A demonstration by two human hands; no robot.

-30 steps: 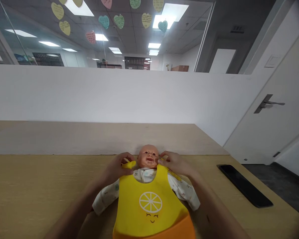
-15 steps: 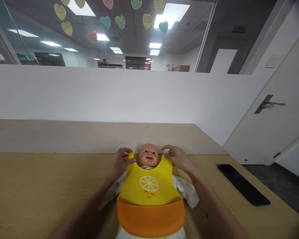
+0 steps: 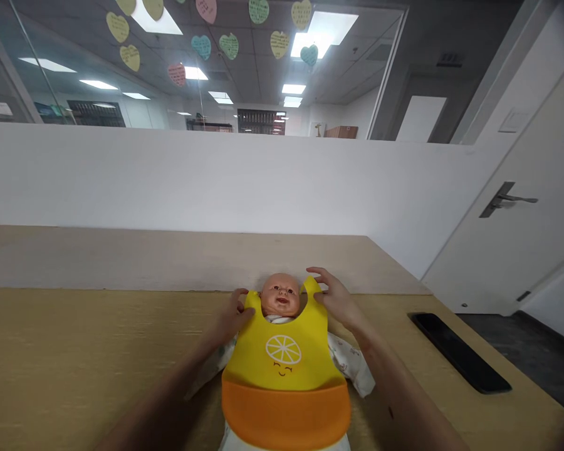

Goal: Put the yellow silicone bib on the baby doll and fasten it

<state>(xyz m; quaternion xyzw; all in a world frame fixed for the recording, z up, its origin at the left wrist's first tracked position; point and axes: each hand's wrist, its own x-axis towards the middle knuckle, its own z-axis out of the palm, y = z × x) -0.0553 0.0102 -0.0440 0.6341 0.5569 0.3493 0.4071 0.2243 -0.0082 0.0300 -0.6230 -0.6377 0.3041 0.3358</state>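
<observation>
A baby doll in white printed clothes lies on its back on the wooden table, head away from me. A yellow silicone bib with an orange catch pocket and a lemon print covers its chest. My left hand pinches the bib's left neck strap beside the doll's head. My right hand holds the right strap tip at the other side of the head, fingers curled round it. Both straps stand up on either side of the doll's neck.
A black phone lies on the table at the right, near the edge. A low white partition wall runs behind the table. A white door with a lever handle stands at the right.
The bib has slid up the doll's chest toward its chin. Both hands moved the straps from the shoulders up beside the doll's head.
</observation>
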